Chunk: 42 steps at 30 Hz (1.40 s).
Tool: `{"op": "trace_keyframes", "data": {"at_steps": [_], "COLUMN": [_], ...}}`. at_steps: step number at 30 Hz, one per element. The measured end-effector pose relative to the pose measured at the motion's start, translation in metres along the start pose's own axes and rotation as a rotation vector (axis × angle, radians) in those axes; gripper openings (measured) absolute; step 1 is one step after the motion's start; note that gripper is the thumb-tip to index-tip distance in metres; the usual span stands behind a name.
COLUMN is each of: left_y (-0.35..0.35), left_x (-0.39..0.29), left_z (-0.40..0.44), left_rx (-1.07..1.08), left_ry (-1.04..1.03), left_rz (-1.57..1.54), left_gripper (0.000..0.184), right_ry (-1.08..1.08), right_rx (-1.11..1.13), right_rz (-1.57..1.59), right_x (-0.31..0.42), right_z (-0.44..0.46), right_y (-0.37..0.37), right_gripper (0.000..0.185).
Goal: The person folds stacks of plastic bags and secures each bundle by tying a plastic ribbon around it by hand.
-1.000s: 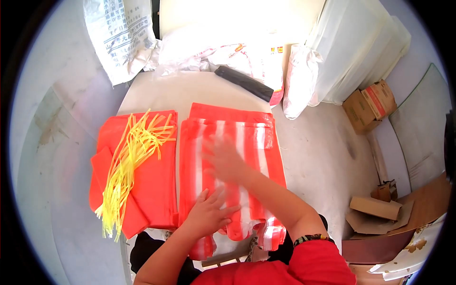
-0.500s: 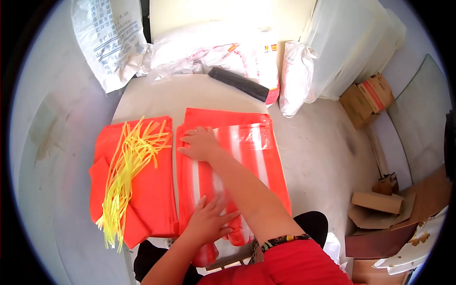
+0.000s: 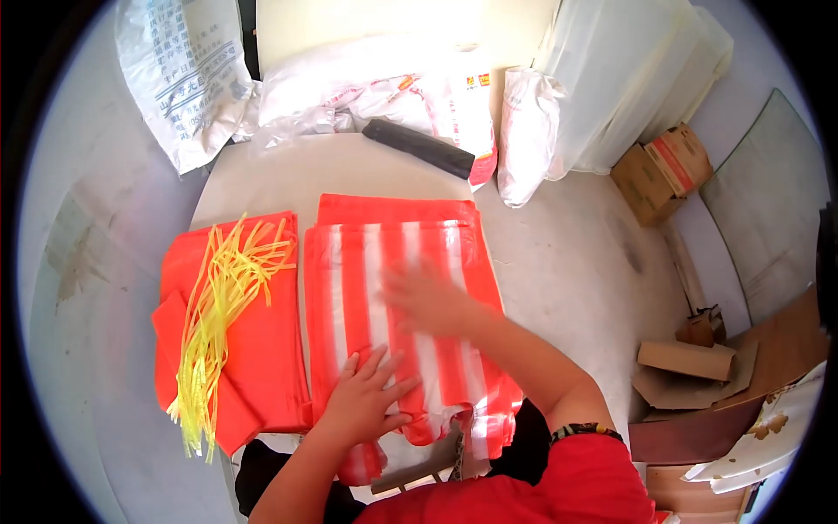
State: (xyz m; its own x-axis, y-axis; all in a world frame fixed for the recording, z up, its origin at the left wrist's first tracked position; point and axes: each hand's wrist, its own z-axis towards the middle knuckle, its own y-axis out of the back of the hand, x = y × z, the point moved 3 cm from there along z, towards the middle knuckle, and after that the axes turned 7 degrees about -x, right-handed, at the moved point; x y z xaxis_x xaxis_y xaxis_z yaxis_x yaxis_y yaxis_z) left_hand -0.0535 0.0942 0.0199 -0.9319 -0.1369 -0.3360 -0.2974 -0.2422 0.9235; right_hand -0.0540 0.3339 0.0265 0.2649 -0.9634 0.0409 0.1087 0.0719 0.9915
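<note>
Striped plastic (image 3: 356, 293) lies under left grip (image 3: 365, 402) (splayed); under blurred right grip (image 3: 428, 297).

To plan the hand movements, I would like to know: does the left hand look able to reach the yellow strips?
Probably yes: the left hand lies spread on the striped plastic, and the yellow strips lie uncovered on the red stack beside it, with nothing visible blocking the way.

The blurred right hand (image 3: 428, 301) hides some striped plastic (image 3: 356, 293), and the printed sack (image 3: 188, 87) is cropped above.
</note>
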Motion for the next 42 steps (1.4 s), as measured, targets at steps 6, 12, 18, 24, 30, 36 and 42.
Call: {"op": "trace_keyframes", "data": {"at_steps": [6,12,18,24,30,36,42], "left_y": [0.004,0.003,0.003,0.002,0.0,-0.002,0.0], "left_x": [-0.002,-0.001,0.001,0.001,0.003,0.005,0.005], "left_z": [0.004,0.005,0.003,-0.001,-0.002,-0.003,-0.002], "left_rx": [0.036,0.047,0.006,0.054,0.043,0.026,0.027], "left_ry": [-0.002,0.026,0.022,0.052,0.038,0.03,0.032], "left_rz": [0.009,-0.007,-0.032,-0.047,-0.063,-0.072,-0.067], "left_gripper": [0.07,0.07,0.069,0.069,0.07,0.072,0.073], "right_ry": [-0.34,-0.54,-0.545,-0.491,-0.02,-0.192,-0.364], "right_rx": [-0.213,-0.343,-0.403,-0.459,-0.222,-0.21,0.033], "right_rz": [-0.074,0.455,0.439,-0.078,-0.009,-0.054,0.109], "right_x": [-0.096,-0.133,-0.156,-0.117,0.018,0.023,0.006], "right_z": [-0.018,0.005,0.009,0.023,0.075,0.135,0.161], "right_y": [-0.001,-0.034,-0.051,0.0,0.004,-0.034,-0.034], "right_gripper": [0.064,0.049,0.043,0.049,0.065,0.067,0.067]}}
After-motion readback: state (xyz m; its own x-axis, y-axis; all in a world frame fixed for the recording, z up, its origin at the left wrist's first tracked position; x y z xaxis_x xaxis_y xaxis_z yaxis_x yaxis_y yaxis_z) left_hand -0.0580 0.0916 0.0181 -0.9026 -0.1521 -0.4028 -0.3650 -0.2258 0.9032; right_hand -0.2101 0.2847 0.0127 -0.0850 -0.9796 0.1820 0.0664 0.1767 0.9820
